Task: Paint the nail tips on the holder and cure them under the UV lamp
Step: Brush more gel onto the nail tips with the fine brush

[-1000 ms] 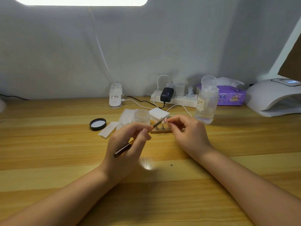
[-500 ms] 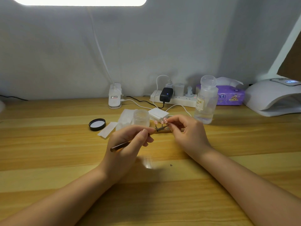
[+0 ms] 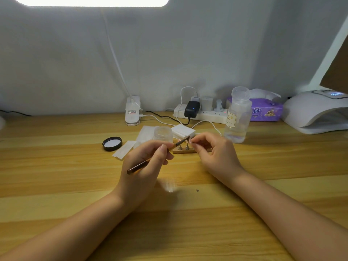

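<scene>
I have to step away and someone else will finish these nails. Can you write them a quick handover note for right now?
Left hand: grips the brush, bristle end raised at the nail tips.
Right hand: fingers pinch at a tip on the wooden holder, steadying it.
Open jar sits just behind the holder, its black lid to the left.
UV lamp stands at the far right with nothing seen inside.
Done: painting under way; how many tips are coated cannot be told.
Left: finish painting, then cure.
</scene>
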A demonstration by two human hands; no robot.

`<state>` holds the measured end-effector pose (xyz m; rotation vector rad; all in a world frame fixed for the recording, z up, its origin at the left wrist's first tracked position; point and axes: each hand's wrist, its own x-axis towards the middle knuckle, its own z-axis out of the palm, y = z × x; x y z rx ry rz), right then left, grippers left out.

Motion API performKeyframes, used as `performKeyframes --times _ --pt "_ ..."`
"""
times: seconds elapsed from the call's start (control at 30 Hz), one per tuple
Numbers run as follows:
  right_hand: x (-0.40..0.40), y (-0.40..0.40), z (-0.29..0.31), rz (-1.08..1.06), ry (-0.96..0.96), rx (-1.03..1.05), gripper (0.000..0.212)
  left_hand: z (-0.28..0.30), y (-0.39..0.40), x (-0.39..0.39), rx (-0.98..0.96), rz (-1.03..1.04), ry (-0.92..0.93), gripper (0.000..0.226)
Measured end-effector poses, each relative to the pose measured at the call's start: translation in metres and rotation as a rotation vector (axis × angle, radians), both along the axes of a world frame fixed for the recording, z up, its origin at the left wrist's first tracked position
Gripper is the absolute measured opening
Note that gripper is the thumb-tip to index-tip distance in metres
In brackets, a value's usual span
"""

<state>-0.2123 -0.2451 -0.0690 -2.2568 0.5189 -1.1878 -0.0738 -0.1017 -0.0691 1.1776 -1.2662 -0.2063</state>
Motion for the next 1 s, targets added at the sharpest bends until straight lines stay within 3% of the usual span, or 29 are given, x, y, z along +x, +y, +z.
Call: performKeyframes --times 1.0 --pt "-0.0025 0.0011 0.0029 -0.059 -0.06 0.034 0.013 0.0006 0.0027 -0.002 0.013 0.026 -0.091 0.024"
